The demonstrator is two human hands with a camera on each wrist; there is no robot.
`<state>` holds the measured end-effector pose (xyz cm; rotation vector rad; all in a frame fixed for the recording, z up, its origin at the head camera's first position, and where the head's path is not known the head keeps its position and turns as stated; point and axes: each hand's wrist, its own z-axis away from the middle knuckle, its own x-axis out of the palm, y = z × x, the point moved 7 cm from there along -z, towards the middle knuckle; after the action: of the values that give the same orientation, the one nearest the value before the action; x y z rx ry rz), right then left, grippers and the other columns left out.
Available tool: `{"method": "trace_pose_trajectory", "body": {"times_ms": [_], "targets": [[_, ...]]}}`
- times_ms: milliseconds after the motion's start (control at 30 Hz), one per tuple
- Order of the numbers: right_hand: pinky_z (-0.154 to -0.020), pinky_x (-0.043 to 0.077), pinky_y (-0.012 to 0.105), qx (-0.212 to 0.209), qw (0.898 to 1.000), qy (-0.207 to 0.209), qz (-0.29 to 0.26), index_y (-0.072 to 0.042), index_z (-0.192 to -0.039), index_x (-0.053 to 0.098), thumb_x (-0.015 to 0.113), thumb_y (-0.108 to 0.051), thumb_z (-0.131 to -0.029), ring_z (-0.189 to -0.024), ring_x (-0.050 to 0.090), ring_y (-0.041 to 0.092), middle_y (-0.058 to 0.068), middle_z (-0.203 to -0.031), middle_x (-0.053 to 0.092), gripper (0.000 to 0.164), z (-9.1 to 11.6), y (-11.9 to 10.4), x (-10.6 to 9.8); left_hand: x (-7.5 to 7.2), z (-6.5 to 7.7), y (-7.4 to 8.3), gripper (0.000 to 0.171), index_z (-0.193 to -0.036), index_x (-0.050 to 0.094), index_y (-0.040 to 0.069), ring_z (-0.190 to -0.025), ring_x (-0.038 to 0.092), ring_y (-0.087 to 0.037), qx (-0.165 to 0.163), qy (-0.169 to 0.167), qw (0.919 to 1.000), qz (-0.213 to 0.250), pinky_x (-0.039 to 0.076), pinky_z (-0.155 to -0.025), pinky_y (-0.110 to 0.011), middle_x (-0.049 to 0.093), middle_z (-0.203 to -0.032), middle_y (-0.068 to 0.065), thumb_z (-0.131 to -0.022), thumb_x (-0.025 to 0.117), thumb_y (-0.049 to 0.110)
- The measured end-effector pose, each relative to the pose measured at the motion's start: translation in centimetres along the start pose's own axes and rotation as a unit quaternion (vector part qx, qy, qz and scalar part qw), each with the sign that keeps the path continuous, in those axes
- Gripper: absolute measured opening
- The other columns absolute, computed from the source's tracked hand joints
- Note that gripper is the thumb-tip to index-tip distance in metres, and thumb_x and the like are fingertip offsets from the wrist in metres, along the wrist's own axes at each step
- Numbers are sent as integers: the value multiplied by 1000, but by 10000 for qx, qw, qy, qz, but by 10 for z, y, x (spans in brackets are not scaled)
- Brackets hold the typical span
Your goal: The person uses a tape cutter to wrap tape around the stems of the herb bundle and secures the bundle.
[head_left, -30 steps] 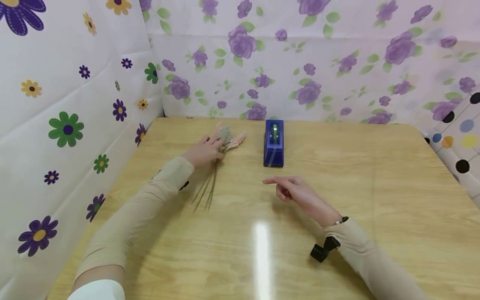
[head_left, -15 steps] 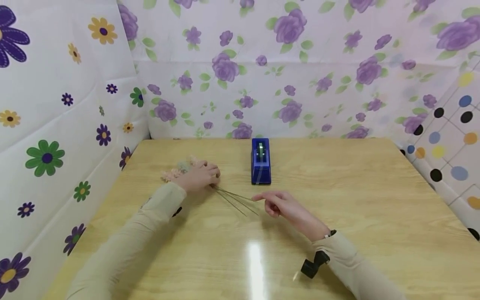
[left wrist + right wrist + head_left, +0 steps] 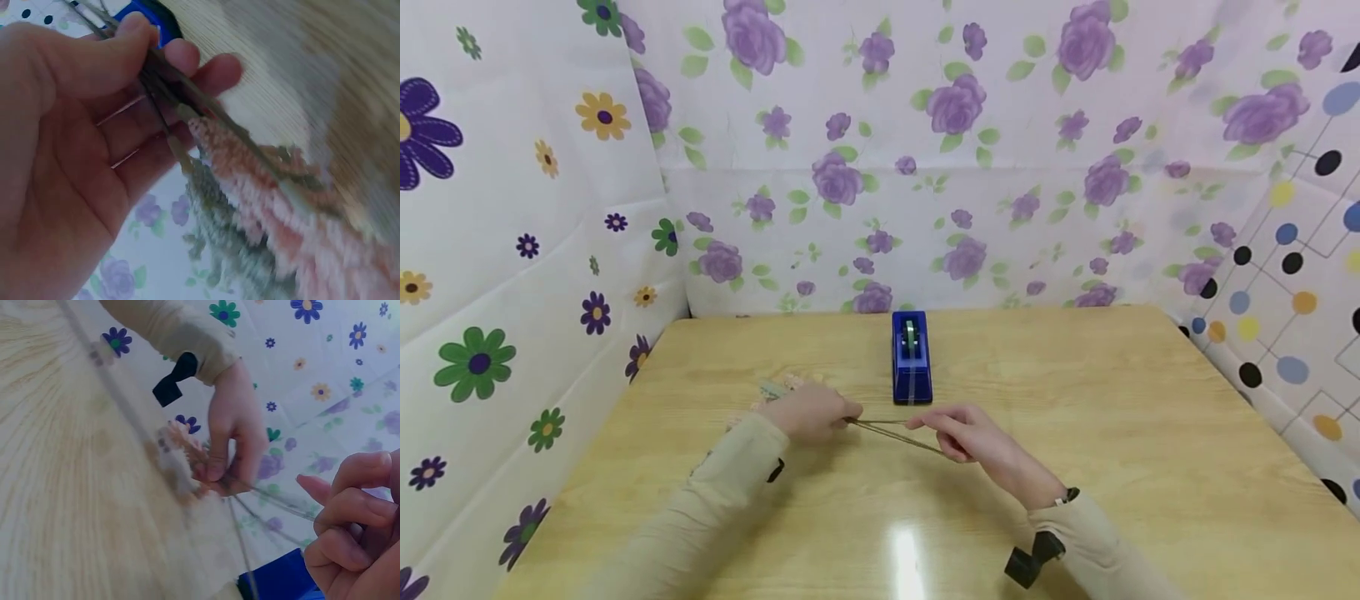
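My left hand [image 3: 811, 412] pinches several thin stems [image 3: 895, 432] of an artificial flower bunch between thumb and fingers. In the left wrist view, fluffy pink flower heads [image 3: 275, 206] and grey-green ones [image 3: 215, 215] hang beyond the fingers. The stems run rightward to my right hand [image 3: 981, 442], whose index finger points left while the other fingers curl in. In the right wrist view, stems overlap the curled fingers [image 3: 347, 550]; I cannot tell whether they grip them. The head view shows the flower heads partly hidden behind my left hand.
A blue tape dispenser [image 3: 912, 367] stands behind the hands, near the table's back edge, with a clear strip at its front. Flower-printed sheets [image 3: 880, 233] enclose the wooden table [image 3: 1112, 433] at the back and sides. A black wrist camera [image 3: 1033, 560] hangs from the right sleeve.
My left hand has turned the bunch: the stems pointed toward me and now point right, the heads left. The stem ends have come to my right hand, whose pose stays much the same.
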<state>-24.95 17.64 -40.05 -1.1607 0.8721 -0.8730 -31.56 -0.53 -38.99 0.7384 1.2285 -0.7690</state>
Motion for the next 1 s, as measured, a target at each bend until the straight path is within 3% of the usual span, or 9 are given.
{"method": "trace_pose_trajectory", "body": {"times_ms": [300,600,700,767,833,900,1000], "targets": [[-42,26,21,-106,9988,313,364,0,-125,62,48,-35,-102,-41,31,5,-9,-48,40,44,10,-17,-18,11,-1,15,13,-90,53,12,-63,39,-9,-357,-503,9975,354,38,-64,-25,46,-71,4,-100,47,7],[-42,25,23,-130,9969,430,644,1,-128,59,47,-36,-102,-41,31,6,-8,-48,40,46,17,-28,-32,20,-7,18,18,-103,53,10,-70,47,-12,-857,-936,9855,1129,44,-70,-28,56,-83,-2,-95,42,-2],[-43,28,22,-157,9967,509,618,1,-128,59,47,-36,-102,-41,31,6,-8,-48,40,46,19,-28,-34,23,-9,16,24,-122,50,3,-77,56,-18,-1099,-941,9799,1375,49,-78,-34,63,-96,-11,-102,40,10],[-44,29,22,-201,9969,456,607,0,-127,60,47,-35,-103,-42,32,7,-7,-49,41,45,18,-27,-32,24,-8,13,42,-137,42,0,-92,64,-24,-1323,-900,9760,1474,50,-89,-39,65,-111,-17,-105,39,27],[-45,31,22,-202,9973,387,590,-2,-126,62,47,-34,-103,-42,33,7,-7,-49,41,43,16,-25,-29,23,-6,12,59,-145,35,1,-109,63,-28,-1484,-814,9735,1538,48,-99,-43,62,-126,-18,-104,39,43],[-45,31,23,-233,9974,314,610,-4,-125,63,46,-34,-103,-42,33,7,-7,-49,41,41,14,-23,-26,23,-4,11,64,-143,39,4,-115,62,-30,-1589,-691,9717,1603,47,-101,-44,61,-129,-16,-100,44,50],[-46,31,23,-153,9976,307,596,-8,-124,65,47,-35,-103,-43,33,8,-7,-49,40,38,12,-21,-24,21,-4,12,43,-120,51,7,-92,66,-26,-1462,-471,9766,1505,52,-85,-40,67,-104,-11,-99,51,44]]}}
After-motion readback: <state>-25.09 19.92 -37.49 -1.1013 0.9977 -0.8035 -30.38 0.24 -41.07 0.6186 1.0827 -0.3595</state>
